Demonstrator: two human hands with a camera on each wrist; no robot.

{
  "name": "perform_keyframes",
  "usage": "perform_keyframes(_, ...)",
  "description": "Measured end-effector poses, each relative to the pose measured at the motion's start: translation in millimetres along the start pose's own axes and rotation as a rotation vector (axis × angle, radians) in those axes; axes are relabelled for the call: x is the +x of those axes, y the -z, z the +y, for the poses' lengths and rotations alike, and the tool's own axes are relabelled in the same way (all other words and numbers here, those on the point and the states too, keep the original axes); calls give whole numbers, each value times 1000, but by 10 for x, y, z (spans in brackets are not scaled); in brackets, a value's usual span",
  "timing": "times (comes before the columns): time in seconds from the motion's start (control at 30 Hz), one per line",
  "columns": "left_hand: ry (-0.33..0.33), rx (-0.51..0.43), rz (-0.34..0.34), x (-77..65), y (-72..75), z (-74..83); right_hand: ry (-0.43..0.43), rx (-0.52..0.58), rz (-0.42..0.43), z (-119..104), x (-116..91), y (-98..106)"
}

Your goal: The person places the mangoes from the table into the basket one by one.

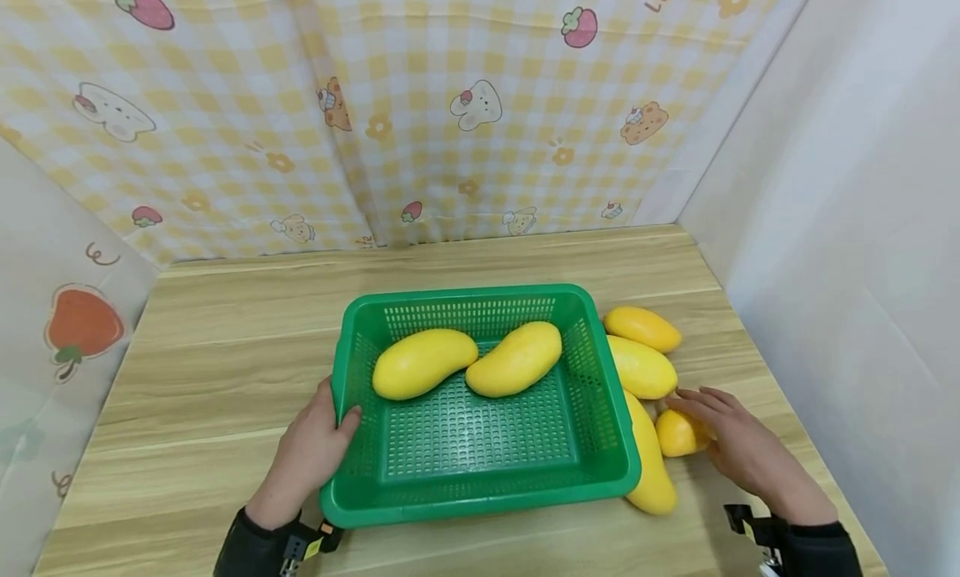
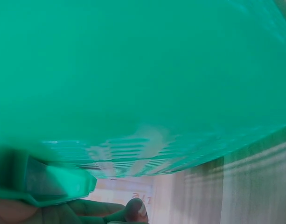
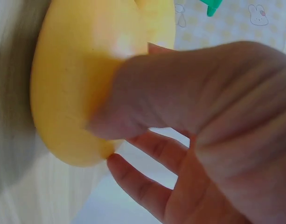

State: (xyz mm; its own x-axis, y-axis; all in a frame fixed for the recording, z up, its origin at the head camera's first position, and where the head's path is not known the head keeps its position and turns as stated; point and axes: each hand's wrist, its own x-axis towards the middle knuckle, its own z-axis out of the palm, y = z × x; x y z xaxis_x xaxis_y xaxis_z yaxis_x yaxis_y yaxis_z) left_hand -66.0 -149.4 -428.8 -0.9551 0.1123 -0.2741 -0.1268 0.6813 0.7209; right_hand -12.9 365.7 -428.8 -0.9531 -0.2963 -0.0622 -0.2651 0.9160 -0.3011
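My left hand (image 1: 309,445) grips the left rim of a green plastic basket (image 1: 480,507), thumb over the edge. Its wall (image 2: 143,70) fills most of the left wrist view. Two yellow mangoes lie inside, a left mango (image 1: 420,365) and a right mango (image 1: 516,362). Outside, my right hand (image 1: 742,448) is at a small mango (image 1: 678,434), fingers fairly straight and spread around it. In the right wrist view, the thumb (image 3: 119,112) overlaps a mango (image 3: 68,84) and a fingertip meets its end. How firmly they touch cannot be told.
Beside the basket's right wall lie more mangoes: a far one (image 1: 642,328), a middle one (image 1: 647,368) and a long near one (image 1: 654,473), partly hidden by the rim. A wooden tabletop (image 1: 210,377) meets a checked curtain (image 1: 420,160) behind and a white wall (image 1: 847,227) at right.
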Motion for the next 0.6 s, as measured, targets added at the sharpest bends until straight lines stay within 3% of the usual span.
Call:
perform_keyframes(0.27,-2,0,-4,5,3,-13,-16,58,120,-15,36,-119)
perform_keyframes(0.6,-15,20,11,11,-12,-33,-243,104,233,-59,91,-233)
